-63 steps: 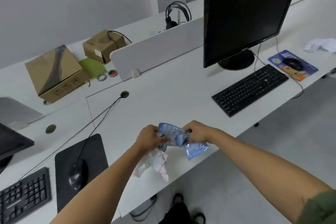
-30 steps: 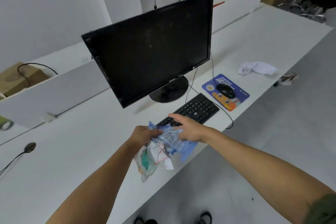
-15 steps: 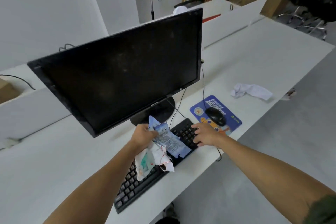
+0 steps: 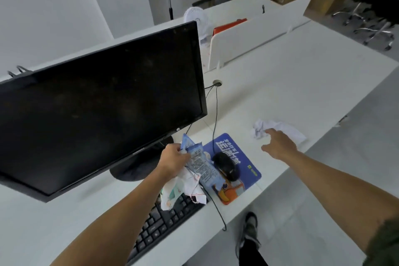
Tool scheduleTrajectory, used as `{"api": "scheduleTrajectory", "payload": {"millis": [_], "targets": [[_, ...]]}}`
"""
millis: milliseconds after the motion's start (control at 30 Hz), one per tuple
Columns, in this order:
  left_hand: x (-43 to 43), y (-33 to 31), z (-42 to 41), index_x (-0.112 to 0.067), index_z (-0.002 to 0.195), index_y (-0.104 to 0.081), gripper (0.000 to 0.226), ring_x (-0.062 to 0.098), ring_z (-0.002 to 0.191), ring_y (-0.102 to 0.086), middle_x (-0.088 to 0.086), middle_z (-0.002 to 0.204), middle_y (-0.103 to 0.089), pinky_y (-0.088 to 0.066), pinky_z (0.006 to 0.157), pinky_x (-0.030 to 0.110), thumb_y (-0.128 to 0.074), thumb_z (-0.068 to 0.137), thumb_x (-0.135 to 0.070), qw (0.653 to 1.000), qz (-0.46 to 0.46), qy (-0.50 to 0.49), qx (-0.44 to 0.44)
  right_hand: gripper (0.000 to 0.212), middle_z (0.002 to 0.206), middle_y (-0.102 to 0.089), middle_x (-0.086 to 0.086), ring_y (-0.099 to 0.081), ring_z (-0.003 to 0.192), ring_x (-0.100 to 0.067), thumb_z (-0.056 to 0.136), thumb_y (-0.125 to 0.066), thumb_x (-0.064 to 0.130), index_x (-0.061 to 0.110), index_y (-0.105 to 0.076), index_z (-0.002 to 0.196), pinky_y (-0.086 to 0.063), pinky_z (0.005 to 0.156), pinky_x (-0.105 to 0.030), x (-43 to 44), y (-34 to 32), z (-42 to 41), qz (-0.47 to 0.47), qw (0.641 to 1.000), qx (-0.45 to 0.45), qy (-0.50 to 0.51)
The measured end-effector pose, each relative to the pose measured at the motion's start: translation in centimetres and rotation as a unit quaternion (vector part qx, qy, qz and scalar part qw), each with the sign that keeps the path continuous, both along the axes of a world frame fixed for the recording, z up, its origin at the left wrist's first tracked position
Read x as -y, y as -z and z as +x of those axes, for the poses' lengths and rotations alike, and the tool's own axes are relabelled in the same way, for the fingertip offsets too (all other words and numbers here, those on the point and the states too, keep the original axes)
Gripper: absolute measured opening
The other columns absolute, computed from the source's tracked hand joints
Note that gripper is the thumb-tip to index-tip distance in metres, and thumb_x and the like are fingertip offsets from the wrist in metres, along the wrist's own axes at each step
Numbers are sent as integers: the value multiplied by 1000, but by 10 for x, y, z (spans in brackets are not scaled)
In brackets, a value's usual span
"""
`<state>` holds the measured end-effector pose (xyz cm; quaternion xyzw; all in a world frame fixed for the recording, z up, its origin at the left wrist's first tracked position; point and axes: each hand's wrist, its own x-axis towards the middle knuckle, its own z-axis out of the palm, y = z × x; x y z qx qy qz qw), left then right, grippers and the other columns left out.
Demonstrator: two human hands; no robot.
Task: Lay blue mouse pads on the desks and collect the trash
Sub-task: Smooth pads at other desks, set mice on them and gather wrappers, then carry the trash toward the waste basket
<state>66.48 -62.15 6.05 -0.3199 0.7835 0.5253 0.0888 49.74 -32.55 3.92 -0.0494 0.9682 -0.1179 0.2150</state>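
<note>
My left hand (image 4: 173, 161) grips a bundle of trash: a blue printed wrapper (image 4: 201, 165) and crumpled white wrappers (image 4: 183, 190) that hang below it, over the keyboard. My right hand (image 4: 278, 143) reaches out with fingers spread and its fingertips at a crumpled white paper (image 4: 278, 128) lying on the white desk (image 4: 291, 84). Between my hands a blue mouse pad (image 4: 239, 170) lies on the desk with a black mouse (image 4: 226, 165) on it.
A large black monitor (image 4: 103, 106) stands at the left, its base behind my left hand. A black keyboard (image 4: 164, 222) lies near the desk's front edge. A white divider panel (image 4: 254, 36) and a small fan (image 4: 197, 18) stand at the back. Grey floor lies to the right.
I have moved right along the desk. My right hand let go of the wrapper bundle and stretched out to the crumpled paper. My left hand keeps the bundle.
</note>
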Motion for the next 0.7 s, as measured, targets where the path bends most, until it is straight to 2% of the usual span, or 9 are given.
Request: {"api": "scheduleTrajectory", "payload": {"millis": [67, 167, 267, 333, 400, 500, 600, 700], "targets": [[-22, 5, -24, 4, 69, -61, 14, 19, 55, -50, 7, 61, -56, -39, 52, 30, -62, 70, -11, 1000, -11, -28, 0, 70, 139, -44, -14, -48, 123, -34, 83, -70, 34, 20, -37, 144, -45, 93, -40, -12, 5, -37, 8, 999, -38, -19], [-54, 9, -52, -2, 68, -62, 8, 17, 51, -51, 3, 59, -57, -40, 49, 27, -62, 75, -6, 998, -18, -63, 13, 80, 150, -27, -15, -39, 130, -37, 83, -71, 39, 21, -28, 148, -43, 99, -44, -20, 14, -78, -9, 998, -36, -45], [-82, 14, -71, 1, 75, -65, 12, 20, 53, -58, 13, 64, -65, -43, 48, 29, -61, 74, -10, 995, -28, -94, 27, 94, 156, -14, -16, -33, 135, -40, 79, -70, 55, 24, -18, 151, -38, 104, -47, -23, 26, -107, -4, 998, 17, -52], [-97, 16, -76, 0, 77, -66, 13, 23, 57, -62, 18, 72, -69, -45, 48, 28, -61, 75, -12, 992, -32, -117, 44, 95, 156, -12, -16, -33, 135, -42, 78, -67, 61, 29, -16, 152, -37, 106, -48, -25, 40, -118, 4, 996, 64, -61], [-107, 15, -74, -4, 75, -65, 9, 24, 59, -65, 13, 72, -69, -46, 46, 25, -61, 78, -11, 990, -38, -124, 56, 82, 152, -18, -16, -38, 131, -42, 81, -64, 62, 30, -27, 147, -39, 103, -46, -25, 52, -118, 15, 993, 80, -82], [-110, 14, -66, -7, 72, -63, 9, 23, 59, -66, 9, 70, -68, -49, 45, 28, -60, 80, -10, 986, -42, -151, 59, 56, 133, -39, -15, -51, 116, -36, 86, -57, 58, 20, -50, 127, -44, 90, -38, -23, 64, -117, 38, 990, 73, -111], [-105, 9, -50, -9, 68, -62, 11, 20, 53, -61, 5, 63, -64, -44, 44, 24, -59, 79, -8, 978, -55, -193, 62, 46, 123, -52, -16, -58, 107, -34, 92, -53, 48, 16, -59, 124, -47, 87, -35, -20, 61, -117, 43, 988, 38, -146], [-101, 4, -28, -4, 75, -65, 10, 22, 55, -63, 8, 68, -67, -47, 45, 26, -59, 80, -8, 972, -57, -223, 55, 39, 118, -62, -16, -60, 106, -35, 91, -54, 44, 16, -66, 114, -47, 86, -36, -5, 42, -119, 8, 986, -27, -162]]}}
